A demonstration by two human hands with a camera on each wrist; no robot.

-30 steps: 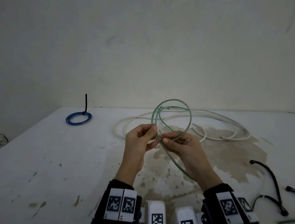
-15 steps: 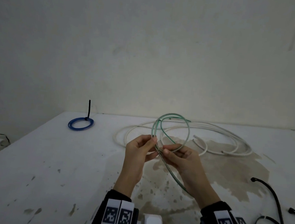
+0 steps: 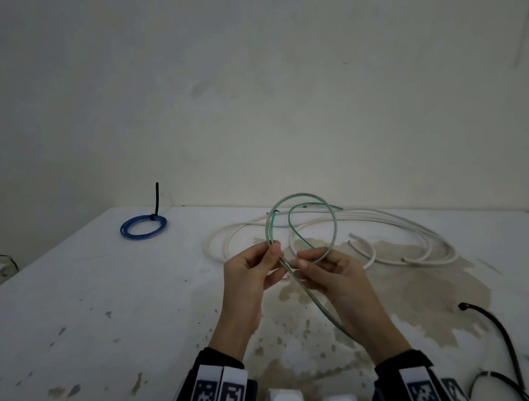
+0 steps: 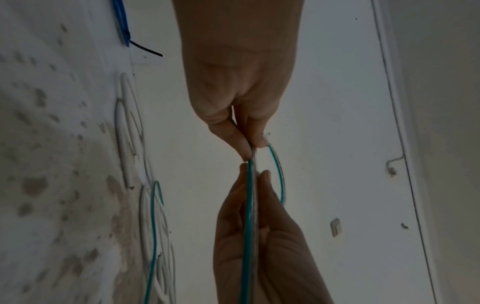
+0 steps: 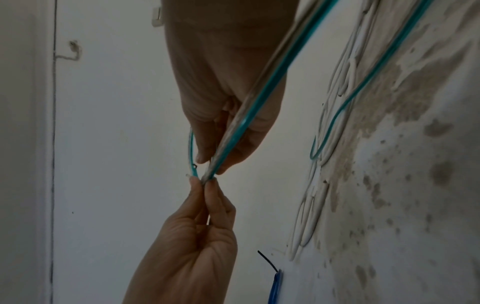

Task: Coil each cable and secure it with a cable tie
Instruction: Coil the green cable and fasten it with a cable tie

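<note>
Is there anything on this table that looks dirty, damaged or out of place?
Yes. The white table carries a large brownish stain under and right of the hands, with small specks nearer the person; it looks like a dried spill. The thick white cable sprawls loose across it, not yet coiled, unlike the tied blue cable coil.

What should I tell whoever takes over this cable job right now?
Left hand and right hand both pinch the green cable, held above the table in a loop, its tail trailing toward the right wrist.
Done: blue cable, coiled and tied, far left.
Left: tie the green coil; coil and tie the white cable lying loose behind. Black cable ties lie at the right.
</note>
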